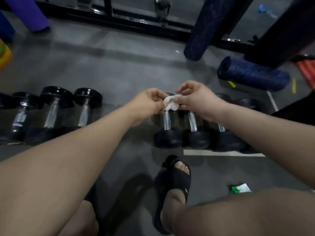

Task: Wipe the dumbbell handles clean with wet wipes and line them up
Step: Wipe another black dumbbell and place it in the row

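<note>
Both hands meet above the gym floor (119, 74), each pinching the crumpled white wet wipe (171, 103) with curled fingertips: the left hand (148, 101) at its 9 o'clock edge, the right hand (196, 99) at its 3 o'clock edge. Toward 6 o'clock of the wipe, three dumbbells (192, 122) lie side by side. A second row of dumbbells (52, 113) lies well apart at 9 o'clock.

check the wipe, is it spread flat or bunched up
Bunched up: the wet wipe is a crumpled white wad pinched between the left hand and right hand.
</note>
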The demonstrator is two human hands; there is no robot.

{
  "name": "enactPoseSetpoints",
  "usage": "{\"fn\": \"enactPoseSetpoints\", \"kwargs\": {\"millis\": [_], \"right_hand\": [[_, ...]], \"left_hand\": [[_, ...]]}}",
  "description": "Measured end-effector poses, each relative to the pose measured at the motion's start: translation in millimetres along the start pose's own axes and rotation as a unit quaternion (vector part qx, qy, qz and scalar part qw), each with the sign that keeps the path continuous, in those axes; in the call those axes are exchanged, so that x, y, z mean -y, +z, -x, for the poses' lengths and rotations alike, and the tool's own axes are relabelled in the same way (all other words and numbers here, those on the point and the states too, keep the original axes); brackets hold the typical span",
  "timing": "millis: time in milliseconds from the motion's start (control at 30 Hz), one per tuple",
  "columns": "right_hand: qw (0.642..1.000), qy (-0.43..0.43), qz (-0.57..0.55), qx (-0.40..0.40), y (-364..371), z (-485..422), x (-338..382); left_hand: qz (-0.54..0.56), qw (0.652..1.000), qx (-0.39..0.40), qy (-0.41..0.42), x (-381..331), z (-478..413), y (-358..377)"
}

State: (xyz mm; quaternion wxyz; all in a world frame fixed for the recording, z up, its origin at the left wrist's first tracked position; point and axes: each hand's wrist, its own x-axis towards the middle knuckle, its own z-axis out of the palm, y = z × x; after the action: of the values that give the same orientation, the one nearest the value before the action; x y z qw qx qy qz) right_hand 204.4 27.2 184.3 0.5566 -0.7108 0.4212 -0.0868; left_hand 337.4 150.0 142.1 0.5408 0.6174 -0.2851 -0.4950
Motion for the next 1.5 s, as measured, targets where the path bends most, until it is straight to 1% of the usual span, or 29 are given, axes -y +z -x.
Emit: {"fn": "enactPoseSetpoints", "kwargs": {"millis": [133,267,333,400,467,500,567,667,767,833,933,1067,1200,1267,1400,1433,1500], "right_hand": [[0.999,0.018,0.038,-0.006,-11,-20,-37],[0.998,0.011,0.039,0.053,-8,-40,-76],[0.998,0.003,0.029,0.059,-3,-52,-94],[0.998,0.009,0.019,0.051,2,-65,-113],[0.998,0.028,0.035,0.047,5,-80,-133],[0.997,0.030,0.060,0.040,6,-87,-144],[0.993,0.019,0.116,0.007,4,-99,-163],[0.985,-0.009,0.167,-0.041,2,-116,-179],[0.971,-0.067,0.215,-0.076,7,-132,-184],[0.961,-0.112,0.241,-0.079,11,-142,-188],[0.945,-0.153,0.284,-0.048,18,-153,-193],[0.942,-0.164,0.290,-0.037,22,-157,-198],[0.933,-0.193,0.305,0.015,19,-144,-202],[0.930,-0.204,0.304,0.008,21,-149,-199],[0.932,-0.205,0.294,-0.060,29,-160,-202],[0.933,-0.206,0.288,-0.058,28,-155,-204],[0.932,-0.219,0.290,-0.022,25,-141,-207]], "left_hand": [[0.075,0.997,0.010,-0.024,30,-32,15],[0.085,0.995,-0.008,-0.051,58,-56,20],[0.051,0.996,-0.033,-0.064,72,-66,20],[-0.014,0.996,-0.044,-0.073,88,-79,18],[-0.077,0.991,-0.056,-0.092,106,-93,14],[-0.093,0.987,-0.074,-0.107,115,-99,12],[-0.122,0.974,-0.134,-0.136,129,-109,10],[-0.170,0.945,-0.222,-0.172,137,-116,17],[-0.157,0.928,-0.267,-0.205,144,-115,38],[-0.136,0.925,-0.272,-0.230,150,-113,57],[-0.111,0.924,-0.282,-0.235,157,-110,78],[-0.147,0.910,-0.308,-0.237,159,-110,88],[-0.160,0.905,-0.318,-0.232,157,-108,90],[-0.159,0.903,-0.325,-0.230,157,-108,92],[-0.155,0.902,-0.338,-0.220,160,-108,91],[-0.149,0.903,-0.340,-0.219,162,-108,91],[-0.136,0.901,-0.352,-0.216,163,-108,89]]}}
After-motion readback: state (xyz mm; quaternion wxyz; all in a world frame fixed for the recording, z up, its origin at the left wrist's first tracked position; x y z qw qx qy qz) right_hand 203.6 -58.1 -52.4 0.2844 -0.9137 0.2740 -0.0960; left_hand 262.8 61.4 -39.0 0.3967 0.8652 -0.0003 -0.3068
